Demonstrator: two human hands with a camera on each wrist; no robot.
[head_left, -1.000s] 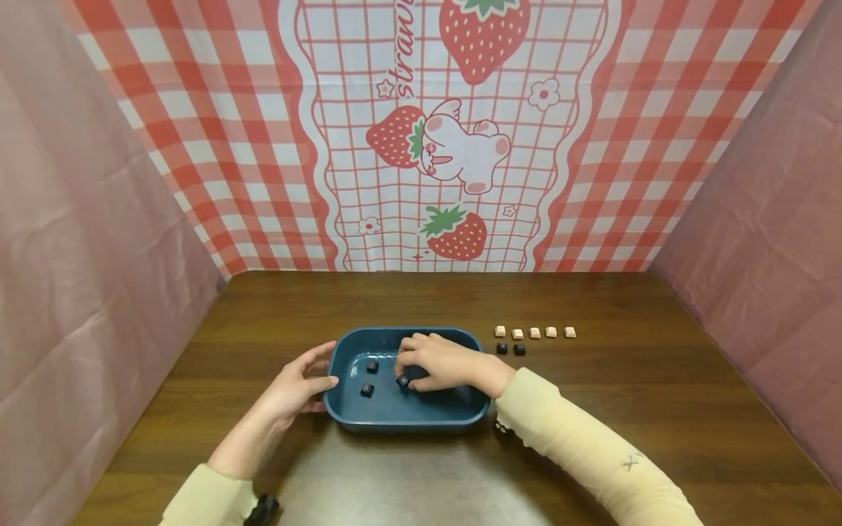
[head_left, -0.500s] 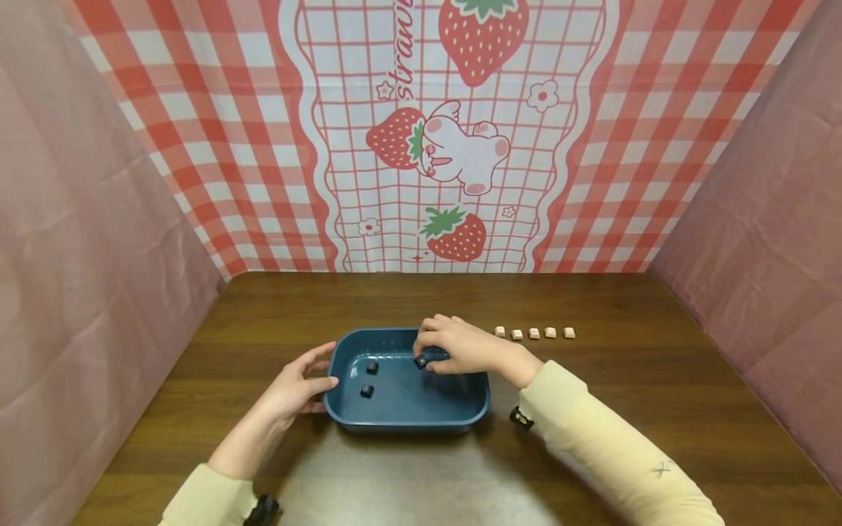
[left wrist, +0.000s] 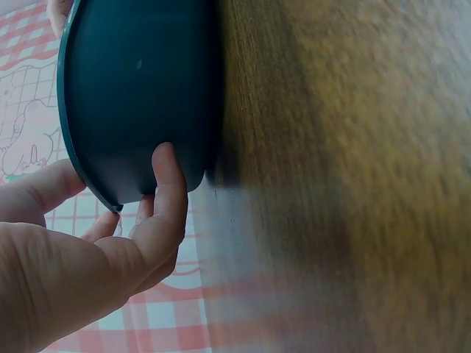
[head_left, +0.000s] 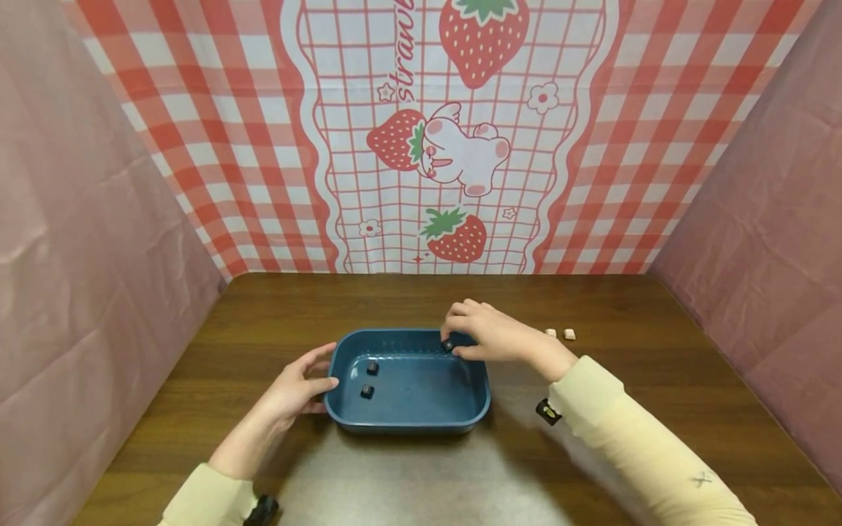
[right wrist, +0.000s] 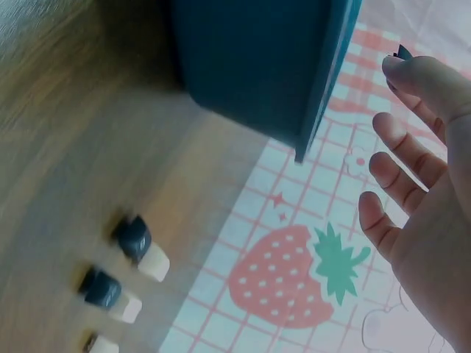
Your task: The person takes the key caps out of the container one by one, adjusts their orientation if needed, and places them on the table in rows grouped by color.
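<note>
The left hand [head_left: 294, 383] grips the left end of the blue, round-cornered plastic tray [head_left: 408, 425], fingers spread outside, likely steadying it. Inside lie two small black square keycaps [head_left: 367, 391]. Near its far-right corner, the right hand's [head_left: 483, 332] thumb and forefinger pinch a third black keycap [head_left: 448, 345], apparently for precise placing; cream keycaps [head_left: 569, 334] sit rightward.

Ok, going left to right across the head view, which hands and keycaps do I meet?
left hand → two loose black keycaps → right hand pinching a third black keycap → two pale keycaps
</note>
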